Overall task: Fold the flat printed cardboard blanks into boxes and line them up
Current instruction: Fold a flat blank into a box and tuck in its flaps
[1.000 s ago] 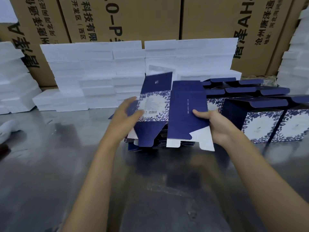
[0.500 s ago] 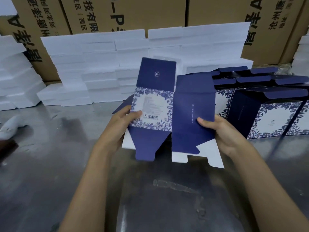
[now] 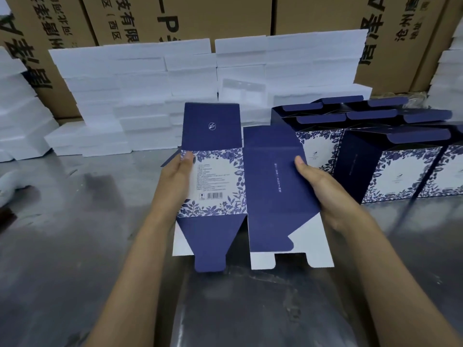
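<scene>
A flat navy and white floral cardboard blank (image 3: 268, 196) is held up in front of me above the steel table. My left hand (image 3: 176, 181) grips its left edge by the floral panel with the barcode, thumb on the front. My right hand (image 3: 323, 186) grips the right edge of the plain navy panel, thumb on the front. The blank's bottom flaps hang down toward me. Several folded boxes (image 3: 400, 169) of the same print stand in rows at the right with their top flaps up.
White foam slabs (image 3: 140, 96) are stacked along the back and at both sides. Brown printed cartons (image 3: 190, 16) form a wall behind them. The steel table (image 3: 75, 234) stretches left and toward me. A pale object (image 3: 7, 189) lies at the far left edge.
Both hands have lifted the blank off the pile and brought it up and toward me. The pile of flat blanks is now hidden behind it.
</scene>
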